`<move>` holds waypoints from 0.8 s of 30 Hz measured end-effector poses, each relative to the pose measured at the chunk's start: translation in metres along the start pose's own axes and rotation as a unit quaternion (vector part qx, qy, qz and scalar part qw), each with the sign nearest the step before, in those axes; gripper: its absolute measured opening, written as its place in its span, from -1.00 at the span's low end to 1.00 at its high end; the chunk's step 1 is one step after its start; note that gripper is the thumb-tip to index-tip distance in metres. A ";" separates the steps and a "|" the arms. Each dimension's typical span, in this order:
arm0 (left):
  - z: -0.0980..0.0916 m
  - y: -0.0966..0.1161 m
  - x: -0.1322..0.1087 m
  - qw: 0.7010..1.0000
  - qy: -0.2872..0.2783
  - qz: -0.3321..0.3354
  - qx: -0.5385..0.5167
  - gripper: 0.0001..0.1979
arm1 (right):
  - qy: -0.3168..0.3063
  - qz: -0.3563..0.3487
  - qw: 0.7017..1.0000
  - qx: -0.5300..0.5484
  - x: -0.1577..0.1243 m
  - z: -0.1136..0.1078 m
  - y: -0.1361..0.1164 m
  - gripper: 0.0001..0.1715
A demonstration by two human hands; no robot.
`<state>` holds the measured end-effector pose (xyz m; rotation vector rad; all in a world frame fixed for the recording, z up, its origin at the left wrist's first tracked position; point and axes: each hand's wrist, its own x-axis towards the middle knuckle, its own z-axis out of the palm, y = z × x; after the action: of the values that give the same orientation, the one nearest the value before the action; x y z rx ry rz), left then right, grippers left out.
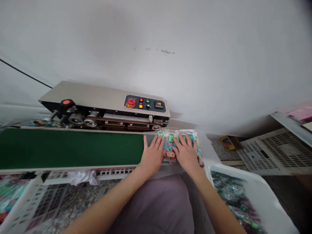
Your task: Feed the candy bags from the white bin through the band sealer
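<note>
Several colourful printed packets (170,154) lie at the right end of the green conveyor belt (73,148), beside the sealing machine (97,97). Both my hands rest palm down on them. My left hand (152,156) has its fingers stretched out over the leftmost packet, near the belt's end. Spread over the packets further right are the fingers of my right hand (186,154). Between the hands a packet with a cartoon face shows. The palms and fingers cover parts of the packets.
A white bin (275,198) holding shiny packets stands at lower right. Behind it are a grey crate (280,151) and a small yellow box (227,143). Another white crate (14,208) with packets sits at lower left. The machine's control panel (146,103) has lit buttons.
</note>
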<state>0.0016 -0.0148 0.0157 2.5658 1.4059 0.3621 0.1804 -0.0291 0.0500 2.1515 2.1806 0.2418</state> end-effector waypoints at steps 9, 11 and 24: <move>-0.030 -0.013 -0.007 0.996 -0.004 -0.057 0.064 -0.49 | 0.009 0.017 0.999 0.039 0.030 -0.013 -0.008 -0.50; -0.026 -0.005 0.001 0.999 -0.003 0.008 0.048 -0.49 | -0.004 0.027 0.999 0.045 0.039 -0.015 -0.008 -0.47; 0.008 0.012 0.006 0.995 -0.018 0.094 -0.001 -0.45 | -0.044 0.033 0.994 0.098 0.053 -0.012 -0.011 -0.44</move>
<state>0.0164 -0.0162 0.0124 2.6953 1.1548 0.3436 0.1664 0.0225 0.0634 2.2870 2.1696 -0.0655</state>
